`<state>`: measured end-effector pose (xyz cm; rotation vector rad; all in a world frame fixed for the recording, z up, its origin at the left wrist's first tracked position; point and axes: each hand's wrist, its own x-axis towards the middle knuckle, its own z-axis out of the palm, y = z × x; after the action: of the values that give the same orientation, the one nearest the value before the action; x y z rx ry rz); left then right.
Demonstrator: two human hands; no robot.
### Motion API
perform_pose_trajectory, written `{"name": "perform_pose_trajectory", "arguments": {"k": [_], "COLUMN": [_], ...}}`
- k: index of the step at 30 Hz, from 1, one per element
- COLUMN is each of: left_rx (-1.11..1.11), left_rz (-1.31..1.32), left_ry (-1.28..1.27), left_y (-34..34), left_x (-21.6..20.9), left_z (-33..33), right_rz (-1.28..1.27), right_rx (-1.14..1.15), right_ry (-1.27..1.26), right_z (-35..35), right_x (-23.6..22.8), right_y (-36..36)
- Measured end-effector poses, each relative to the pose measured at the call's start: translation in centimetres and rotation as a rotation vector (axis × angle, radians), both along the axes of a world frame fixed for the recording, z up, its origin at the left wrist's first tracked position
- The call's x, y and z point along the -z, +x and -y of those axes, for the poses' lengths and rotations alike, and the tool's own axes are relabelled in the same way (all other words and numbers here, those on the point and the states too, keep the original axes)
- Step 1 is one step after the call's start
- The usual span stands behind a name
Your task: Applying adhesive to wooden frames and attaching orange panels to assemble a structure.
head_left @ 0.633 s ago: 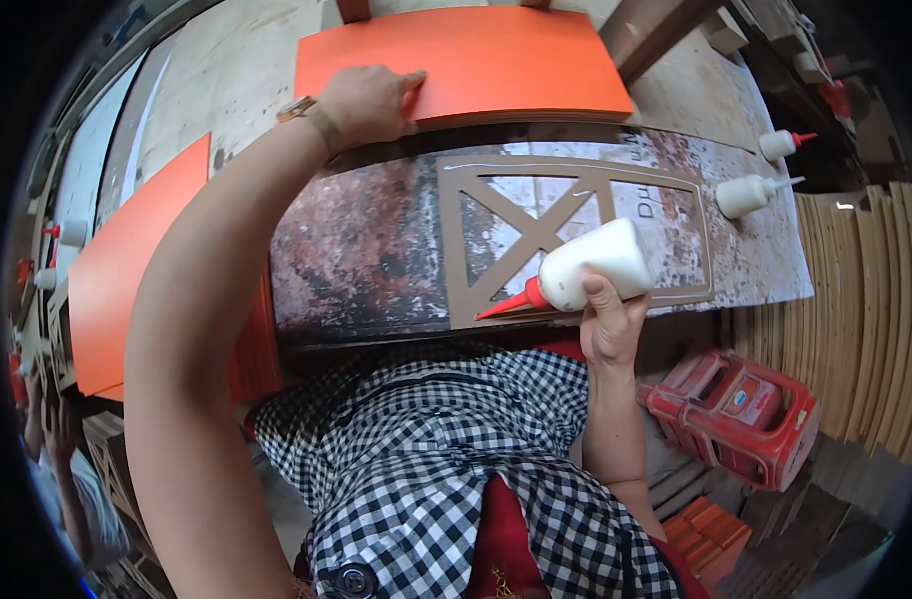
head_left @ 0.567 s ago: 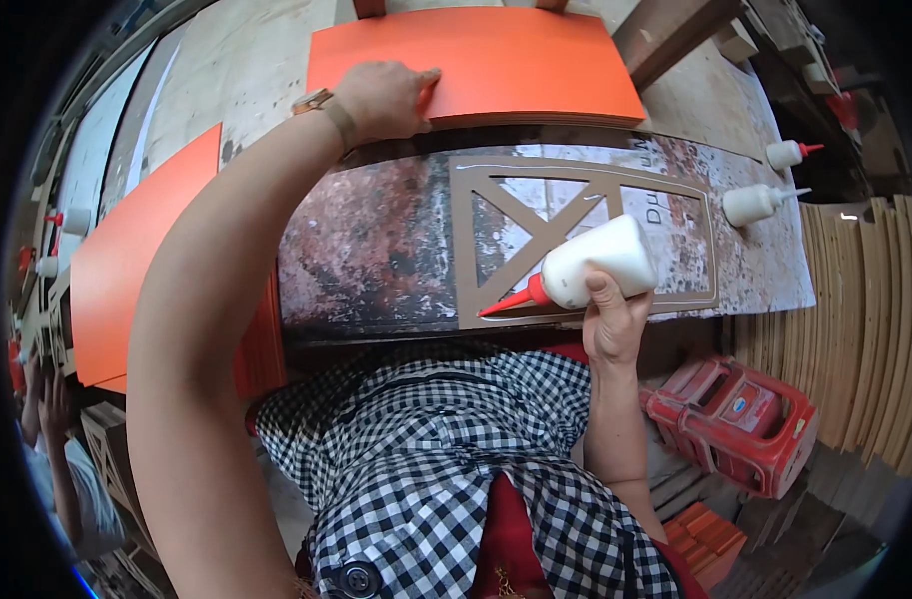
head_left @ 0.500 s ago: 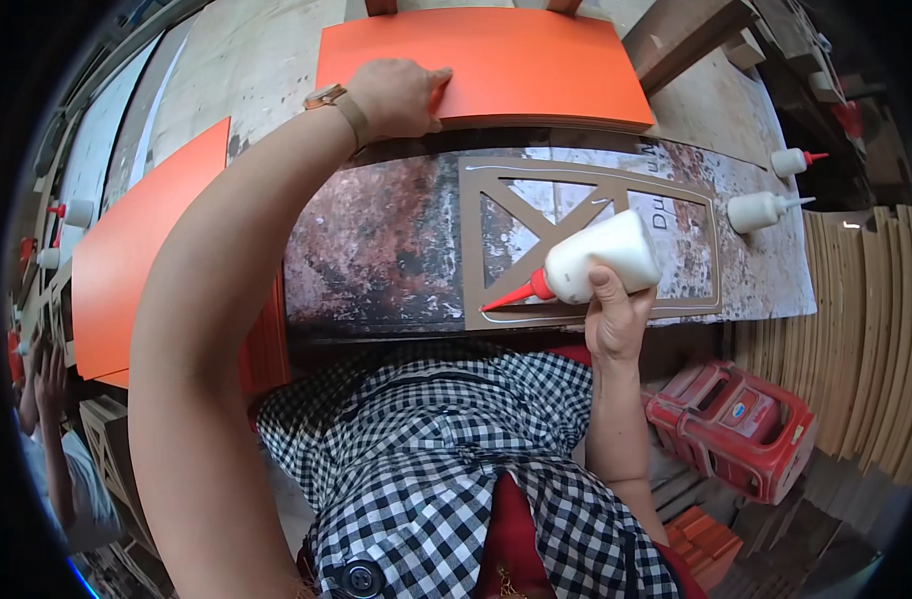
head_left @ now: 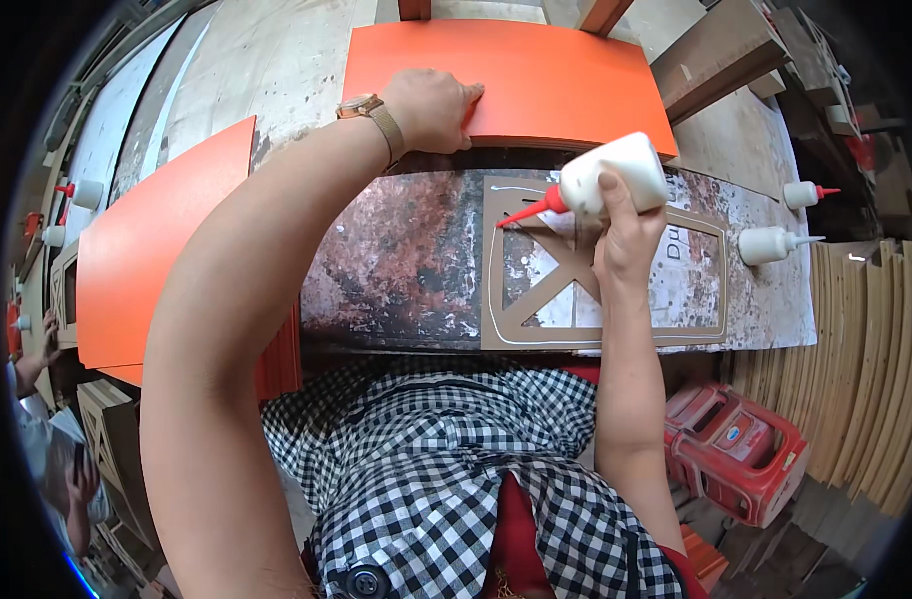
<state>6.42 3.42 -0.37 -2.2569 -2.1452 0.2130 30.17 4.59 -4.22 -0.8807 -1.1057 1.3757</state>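
My right hand (head_left: 630,235) is wrapped round a white glue bottle (head_left: 625,172), which is tipped so its long red nozzle slants down to the left. The nozzle tip is at the upper left of a brown board frame (head_left: 606,337) with diagonal crosspieces. A white line of glue runs along the frame's left and near sides. At the far side, my left hand (head_left: 431,108) grips the front edge of a stack of orange panels (head_left: 556,80), index finger on top and thumb at the edge. How many panels it pinches I cannot tell.
More orange panels (head_left: 166,260) are stacked at the left. Two glue bottles (head_left: 765,246) lie at the right, beside stacked board strips (head_left: 865,359). A red plastic stool (head_left: 740,454) is below. Wooden uprights (head_left: 720,65) stand at the back. Another person's hand (head_left: 81,479) shows far left.
My right hand has carried the bottle away from me, its nozzle passing from the frame's near left corner to its upper left. A glue line now shows along the left side.
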Motion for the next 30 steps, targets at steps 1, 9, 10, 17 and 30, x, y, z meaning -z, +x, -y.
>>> {"name": "perform_pose_trajectory", "arguments": {"k": [1, 9, 10, 17, 30], "left_rx": [0.002, -0.008, -0.008, -0.001, 0.027], "left_rz": [-0.001, 0.0, 0.0, -0.002, -0.028], "left_ry": [0.0, -0.01, -0.011, -0.001, 0.041], "left_y": [0.0, 0.1, 0.2, 0.1, 0.1], "left_x": [0.0, -0.1, -0.1, 0.0, 0.6], "left_z": [-0.1, -0.1, -0.1, 0.0, -0.1], "right_rz": [-0.001, -0.034, -0.043, 0.027, 0.03], "right_rx": [0.002, 0.024, 0.033, 0.063, 0.162], "right_ry": [0.0, 0.058, 0.057, 0.07, 0.066], "right_z": [-0.6, -2.8, -2.8, -1.9, 1.6], "right_x": [-0.1, 0.0, 0.1, -0.5, -1.3], "right_y": [-0.4, -1.4, -1.1, 3.3, 13.4]}}
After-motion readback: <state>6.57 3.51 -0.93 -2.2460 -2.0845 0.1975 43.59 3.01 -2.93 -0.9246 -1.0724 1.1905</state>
